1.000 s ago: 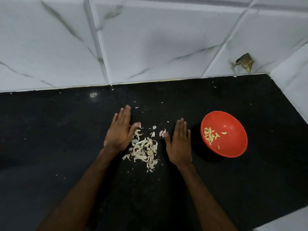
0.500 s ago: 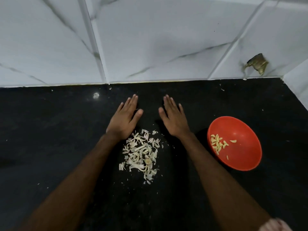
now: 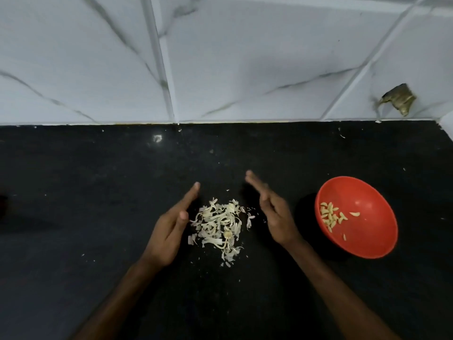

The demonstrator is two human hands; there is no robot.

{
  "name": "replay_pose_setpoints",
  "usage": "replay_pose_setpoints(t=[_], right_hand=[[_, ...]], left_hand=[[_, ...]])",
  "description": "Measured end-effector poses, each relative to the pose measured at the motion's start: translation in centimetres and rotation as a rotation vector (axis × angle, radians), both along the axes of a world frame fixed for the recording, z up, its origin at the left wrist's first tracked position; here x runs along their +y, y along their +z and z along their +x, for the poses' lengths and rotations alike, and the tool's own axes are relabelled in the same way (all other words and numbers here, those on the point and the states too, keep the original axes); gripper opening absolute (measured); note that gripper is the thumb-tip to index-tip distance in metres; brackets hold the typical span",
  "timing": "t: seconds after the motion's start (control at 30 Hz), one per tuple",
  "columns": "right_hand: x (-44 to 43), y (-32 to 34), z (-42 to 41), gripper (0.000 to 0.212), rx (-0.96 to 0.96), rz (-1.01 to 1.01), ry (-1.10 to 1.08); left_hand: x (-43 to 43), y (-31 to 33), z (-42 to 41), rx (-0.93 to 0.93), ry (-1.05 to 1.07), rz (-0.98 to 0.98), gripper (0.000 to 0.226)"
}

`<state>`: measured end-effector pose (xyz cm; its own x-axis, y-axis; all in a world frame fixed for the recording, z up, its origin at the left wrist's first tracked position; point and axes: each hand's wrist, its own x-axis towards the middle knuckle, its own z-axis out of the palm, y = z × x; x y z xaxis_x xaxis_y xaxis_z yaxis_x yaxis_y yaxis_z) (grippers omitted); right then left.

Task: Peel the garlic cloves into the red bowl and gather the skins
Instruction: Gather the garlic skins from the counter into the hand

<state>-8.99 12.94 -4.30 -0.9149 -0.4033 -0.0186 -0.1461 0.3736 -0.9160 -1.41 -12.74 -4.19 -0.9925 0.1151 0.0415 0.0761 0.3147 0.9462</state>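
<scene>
A black tabletop (image 3: 98,192) seen from above, with a white marble-tiled wall (image 3: 245,57) along its far edge; near the middle lies a loose heap of pale garlic skins (image 3: 218,227), with a few stray flakes scattered around it; the left hand (image 3: 171,229) stands on its edge just left of the heap, fingers straight and together, palm facing the skins, holding nothing; the right hand (image 3: 277,217) stands the same way just right of the heap, fingers straight and slightly blurred, also holding nothing; right of that hand, apart from it, sits a red bowl (image 3: 367,231) with peeled cloves (image 3: 331,217) clustered on its left inner side; a brownish scrap (image 3: 398,99) clings to the wall at far right.
</scene>
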Motion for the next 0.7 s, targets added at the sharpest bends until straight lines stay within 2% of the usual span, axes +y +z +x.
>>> replay_pose_setpoints(t=[0.07, 0.17, 0.23, 0.27, 0.33, 0.4, 0.47, 0.5, 0.57, 0.63, 0.7], right_hand=[[-0.4, -0.5, -2.4, 0.073, 0.106, 0.250, -0.070], [-2.2, -0.8, -5.5, 0.091, 0.235, 0.615, 0.123], [-3.0, -1.1, -5.3, 0.086, 0.278, 0.658, 0.258], [-3.1, -1.2, -4.6, 0.083, 0.303, 0.649, 0.304], [-2.9, -1.2, -2.1, 0.078, 0.309, 0.574, 0.369], [-2.4, -0.8, 0.9, 0.072, 0.211, 0.374, 0.342], [-1.7, -0.6, 3.6, 0.064, 0.134, 0.169, 0.142], [-1.3, -0.7, 4.4, 0.064, 0.131, 0.135, -0.010], [-0.9, -1.1, 5.4, 0.072, 0.148, 0.272, -0.254], [-1.7, -1.4, 5.2, 0.085, 0.171, 0.588, -0.264], [-3.5, -1.5, 4.7, 0.091, 0.161, 0.710, -0.193]], left_hand=[[-1.0, -0.5, -1.7, 0.069, 0.098, -0.142, 0.061], [-2.4, -1.4, -5.9, 0.049, 0.096, -0.523, 0.073], [-2.1, -1.8, -7.5, 0.036, -0.042, -0.768, 0.088], [-1.4, -2.0, -7.4, 0.056, -0.109, -0.818, 0.092], [0.6, -2.0, -5.3, 0.095, -0.192, -0.761, 0.090], [2.2, -1.7, -1.8, 0.114, -0.198, -0.602, 0.083], [3.2, -1.2, 1.1, 0.067, -0.087, -0.308, 0.076], [3.4, -0.9, 1.9, 0.043, 0.006, -0.135, 0.074], [3.8, -0.7, 2.7, 0.011, 0.185, 0.084, 0.073], [4.9, -0.5, 2.7, -0.003, 0.284, 0.117, 0.075], [6.5, -0.6, 1.8, -0.012, 0.312, 0.104, 0.077]])
